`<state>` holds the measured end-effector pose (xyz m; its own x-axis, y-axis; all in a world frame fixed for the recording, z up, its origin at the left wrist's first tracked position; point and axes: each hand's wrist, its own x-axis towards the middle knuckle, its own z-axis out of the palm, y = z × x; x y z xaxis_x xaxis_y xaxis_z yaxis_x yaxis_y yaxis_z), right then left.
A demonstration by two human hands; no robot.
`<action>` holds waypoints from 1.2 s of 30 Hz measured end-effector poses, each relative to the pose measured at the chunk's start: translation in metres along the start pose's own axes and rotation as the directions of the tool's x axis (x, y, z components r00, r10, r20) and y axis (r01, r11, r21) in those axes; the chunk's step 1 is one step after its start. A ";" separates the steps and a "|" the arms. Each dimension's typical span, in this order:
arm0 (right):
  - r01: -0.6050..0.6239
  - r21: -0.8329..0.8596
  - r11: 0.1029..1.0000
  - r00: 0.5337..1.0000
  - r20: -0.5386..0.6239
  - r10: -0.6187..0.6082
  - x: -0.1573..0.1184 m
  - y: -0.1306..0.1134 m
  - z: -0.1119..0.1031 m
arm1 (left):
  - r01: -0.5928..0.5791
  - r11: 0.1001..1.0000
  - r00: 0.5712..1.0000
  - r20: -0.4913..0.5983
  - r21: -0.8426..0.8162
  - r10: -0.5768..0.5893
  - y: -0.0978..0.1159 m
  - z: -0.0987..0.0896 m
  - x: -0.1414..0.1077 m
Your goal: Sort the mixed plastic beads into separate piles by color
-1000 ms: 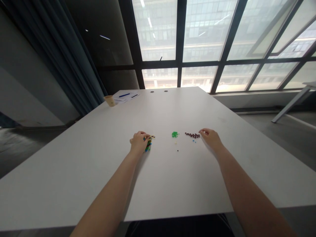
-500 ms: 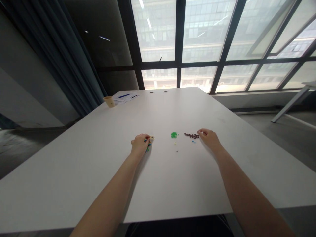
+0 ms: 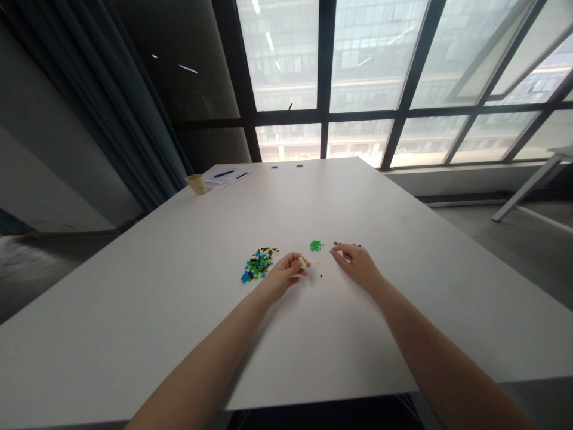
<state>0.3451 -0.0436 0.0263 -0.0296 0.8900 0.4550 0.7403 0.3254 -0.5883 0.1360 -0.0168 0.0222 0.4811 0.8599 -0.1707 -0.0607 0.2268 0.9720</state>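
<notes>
Between the fingers of my left hand [image 3: 286, 275] is a small cream toy brick [image 3: 302, 262], lifted just off the table. A mixed pile of small bricks [image 3: 258, 264] in green, blue, brown and cream lies left of that hand. My right hand [image 3: 358, 266] has its thumb and fingertips drawn together; whatever is in them is too small to make out. It covers most of the dark brown bricks [image 3: 357, 245]. A cluster of green bricks [image 3: 316, 245] sits between the hands, with a tiny cream piece [image 3: 318, 261] and a dark piece [image 3: 321, 276] nearer me.
The white table [image 3: 313, 203] reaches toward the windows. At its far left stand a paper cup [image 3: 197, 184] and some papers [image 3: 219, 179] with a blue pen [image 3: 224, 174]. A dark curtain [image 3: 98, 89] hangs to the left.
My left hand has moved right, away from the mixed pile, with a cream brick in its fingers. My right hand has shifted left over the brown bricks.
</notes>
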 end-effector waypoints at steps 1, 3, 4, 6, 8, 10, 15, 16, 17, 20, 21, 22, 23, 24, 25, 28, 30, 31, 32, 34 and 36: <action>0.048 0.030 0.998 0.999 0.006 -0.048 -0.002 -0.006 0.003 | 0.009 0.999 1.000 0.022 -0.050 -0.008 0.000 0.003 -0.002; 0.124 0.067 0.990 0.992 0.020 -0.125 -0.005 -0.018 0.008 | 0.017 0.993 0.999 0.041 -0.118 -0.012 -0.001 0.006 -0.003; 0.148 0.066 0.987 0.989 0.022 -0.149 -0.006 -0.023 0.010 | 0.016 0.990 0.999 0.043 -0.143 -0.010 -0.002 0.007 -0.003; 0.167 0.041 0.985 0.986 0.016 -0.168 -0.008 -0.031 0.013 | 0.002 0.984 0.999 0.046 -0.179 0.006 -0.002 0.007 -0.003; 0.166 0.018 0.986 0.986 0.000 -0.166 -0.010 -0.035 0.016 | -0.022 0.981 0.999 0.043 -0.193 0.031 -0.003 0.006 -0.002; 0.162 0.006 0.987 0.987 -0.014 -0.162 -0.011 -0.036 0.018 | -0.041 0.980 0.998 0.035 -0.194 0.049 -0.003 0.006 -0.002; 0.151 -0.016 0.988 0.987 -0.051 -0.151 -0.011 -0.037 0.021 | -0.075 0.987 0.997 0.023 -0.145 0.079 -0.004 0.008 -0.002; 0.148 -0.019 0.989 0.987 -0.062 -0.149 -0.011 -0.037 0.021 | -0.084 0.989 0.996 0.026 -0.120 0.088 -0.004 0.008 -0.002; 0.147 -0.023 0.989 0.986 -0.071 -0.148 -0.011 -0.038 0.021 | -0.093 0.991 0.995 0.028 -0.095 0.096 -0.005 0.009 -0.002; 0.155 -0.031 0.987 0.985 -0.074 -0.157 -0.011 -0.039 0.021 | -0.127 0.991 0.992 0.021 -0.041 0.128 -0.005 0.010 -0.001; 0.158 -0.033 0.987 0.985 -0.071 -0.160 -0.011 -0.039 0.021 | -0.138 0.990 0.990 0.017 -0.033 0.139 -0.005 0.010 -0.001; 0.161 -0.035 0.986 0.984 -0.069 -0.163 -0.011 -0.039 0.021 | -0.147 0.989 0.989 0.011 -0.026 0.147 -0.005 0.011 -0.001; 0.165 -0.038 0.986 0.984 -0.067 -0.167 -0.011 -0.039 0.021 | -0.153 0.988 0.988 0.006 -0.021 0.153 -0.004 0.011 -0.001; 0.167 -0.042 0.985 0.983 -0.065 -0.170 -0.011 -0.039 0.021 | -0.156 0.988 0.988 0.000 -0.016 0.156 -0.004 0.011 -0.001; 0.170 -0.046 0.984 0.983 -0.059 -0.173 -0.011 -0.038 0.021 | -0.158 0.987 0.987 -0.005 -0.013 0.158 -0.004 0.012 0.000; 0.165 -0.060 0.984 0.986 -0.025 -0.167 -0.011 -0.037 0.022 | -0.159 0.987 0.987 -0.008 0.001 0.159 -0.004 0.012 0.001; 0.148 -0.064 0.987 0.989 0.001 -0.149 -0.010 -0.035 0.023 | -0.163 0.986 0.987 -0.005 0.020 0.163 -0.007 0.012 0.002; 0.137 -0.065 0.988 0.991 0.013 -0.137 -0.010 -0.033 0.024 | -0.166 0.985 0.986 -0.006 0.037 0.166 -0.009 0.011 0.003; 0.124 -0.065 0.990 0.992 0.023 -0.123 -0.009 -0.031 0.024 | -0.170 0.984 0.985 -0.008 0.059 0.171 -0.010 0.010 0.005; 0.091 -0.075 0.993 0.995 0.041 -0.088 -0.007 -0.026 0.025 | -0.184 0.976 0.982 -0.029 0.114 0.188 -0.014 0.006 0.007; 0.046 -0.113 0.993 0.998 0.057 -0.040 -0.006 -0.020 0.026 | -0.194 0.967 0.975 -0.072 0.167 0.208 -0.016 0.003 0.009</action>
<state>0.3135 -0.0468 0.0181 -0.0974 0.8930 0.4394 0.8092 0.3281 -0.4874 0.1437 -0.0137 0.0051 0.3934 0.9190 0.0239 -0.0057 -0.0235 0.9997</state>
